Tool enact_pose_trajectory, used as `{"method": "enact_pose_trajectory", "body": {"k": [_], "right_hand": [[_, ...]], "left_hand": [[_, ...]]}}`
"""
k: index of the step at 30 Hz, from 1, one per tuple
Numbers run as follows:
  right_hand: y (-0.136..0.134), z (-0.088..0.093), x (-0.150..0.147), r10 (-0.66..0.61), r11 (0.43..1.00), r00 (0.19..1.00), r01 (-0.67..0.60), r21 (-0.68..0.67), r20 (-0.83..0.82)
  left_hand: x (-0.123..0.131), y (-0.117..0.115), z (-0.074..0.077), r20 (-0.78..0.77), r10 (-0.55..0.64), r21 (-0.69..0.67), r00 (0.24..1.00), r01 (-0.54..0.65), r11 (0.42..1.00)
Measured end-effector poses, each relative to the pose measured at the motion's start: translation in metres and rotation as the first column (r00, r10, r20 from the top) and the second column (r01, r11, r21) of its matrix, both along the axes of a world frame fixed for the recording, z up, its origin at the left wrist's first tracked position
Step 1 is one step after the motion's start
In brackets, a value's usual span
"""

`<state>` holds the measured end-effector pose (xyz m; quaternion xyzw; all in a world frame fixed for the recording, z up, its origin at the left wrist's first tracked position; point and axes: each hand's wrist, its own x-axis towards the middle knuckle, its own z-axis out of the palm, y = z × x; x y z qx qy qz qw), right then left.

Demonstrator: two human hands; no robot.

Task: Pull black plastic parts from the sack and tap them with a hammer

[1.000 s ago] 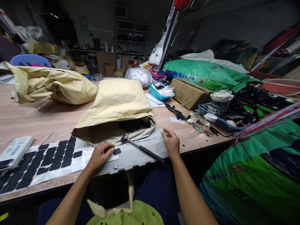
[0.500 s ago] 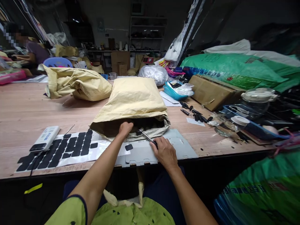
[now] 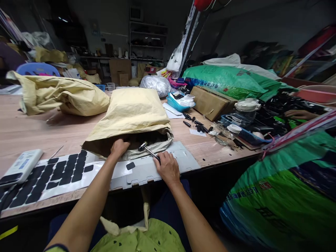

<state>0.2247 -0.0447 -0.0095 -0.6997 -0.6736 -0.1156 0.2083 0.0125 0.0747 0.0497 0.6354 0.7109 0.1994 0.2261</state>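
My left hand (image 3: 119, 147) reaches into the open mouth of the yellow woven sack (image 3: 131, 113) lying on the wooden table (image 3: 26, 131); its fingers are hidden inside. My right hand (image 3: 167, 168) is closed around the handle of a small hammer (image 3: 147, 149), whose metal head rests at the sack's mouth. Both hands are over a grey plate (image 3: 181, 161) at the table's near edge. A single black pad (image 3: 130, 166) lies on the white sheet between them.
A sheet of black pads (image 3: 52, 176) and a white remote (image 3: 19, 166) lie at the left. A second yellow sack (image 3: 57, 94) sits farther back. A cardboard box (image 3: 210, 103), glass jar (image 3: 246, 110), blue trays and green sacks (image 3: 283, 196) crowd the right. Another person's hand (image 3: 299, 114) shows at the far right.
My left hand left the black pad and went into the sack's mouth. My right hand moved left off the grey plate and took hold of the hammer's handle.
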Motion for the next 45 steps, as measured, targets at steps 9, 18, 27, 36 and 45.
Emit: {"method": "enact_pose_trajectory", "body": {"k": [9, 18, 27, 36, 45], "right_hand": [[0.002, 0.000, 0.004, 0.035, 0.999, 0.999, -0.035, -0.025, -0.017], [-0.015, 0.016, -0.014, 0.221, 0.975, 0.838, -0.192, 0.111, -0.498], [-0.041, 0.022, -0.047, 0.285, 0.936, 0.690, -0.351, 0.037, -0.666], [-0.050, 0.011, -0.054, 0.343, 0.907, 0.672, -0.419, 0.046, -0.656], [-0.053, 0.006, -0.056, 0.324, 0.913, 0.655, -0.405, 0.044, -0.683]], "left_hand": [[-0.039, -0.066, -0.041, 0.054, -0.367, 0.262, 0.929, 0.341, 0.903], [-0.037, -0.066, -0.044, 0.092, -0.378, 0.274, 0.921, 0.341, 0.899], [-0.037, -0.071, -0.038, 0.072, -0.411, 0.235, 0.909, 0.385, 0.892], [-0.036, -0.066, -0.033, 0.204, -0.371, 0.124, 0.906, 0.352, 0.928], [-0.032, -0.069, -0.038, 0.103, -0.342, 0.164, 0.934, 0.324, 0.932]]}}
